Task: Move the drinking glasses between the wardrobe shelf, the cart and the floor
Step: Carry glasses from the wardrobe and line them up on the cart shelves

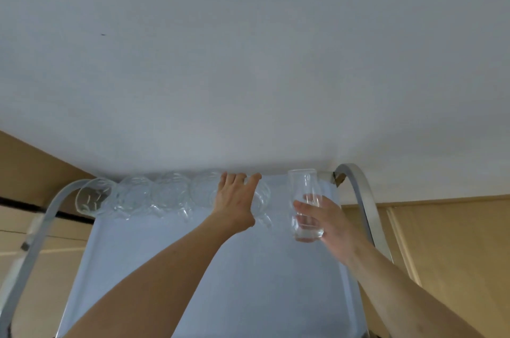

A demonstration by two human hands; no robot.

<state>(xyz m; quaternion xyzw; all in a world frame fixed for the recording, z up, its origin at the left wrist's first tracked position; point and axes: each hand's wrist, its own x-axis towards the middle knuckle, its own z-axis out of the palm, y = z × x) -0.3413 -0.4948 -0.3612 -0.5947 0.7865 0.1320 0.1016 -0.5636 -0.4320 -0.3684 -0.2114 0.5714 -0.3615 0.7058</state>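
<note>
At centre right of the frame, the right hand (320, 219) wraps its fingers round a tall, smooth, clear glass (305, 205), held upright above the pale tray (220, 268). It looks light, slick and brittle, best gripped at mid-body. The left hand (234, 199), fingers spread, rests on one of the cut-pattern bowls (154, 197) in a row along the tray's far edge.

Counted five cut-pattern glasses (171, 194) lined up along the far edge of the one cart tray (193, 268), though the rightmost was partly hidden behind a hand so I wasn't totally sure. There was one plain tall glass (305, 199) off to the right. Two hands were in view, left hand (237, 199) and right hand (325, 221). Two curved metal handles (358, 194) were on the cart.
</note>
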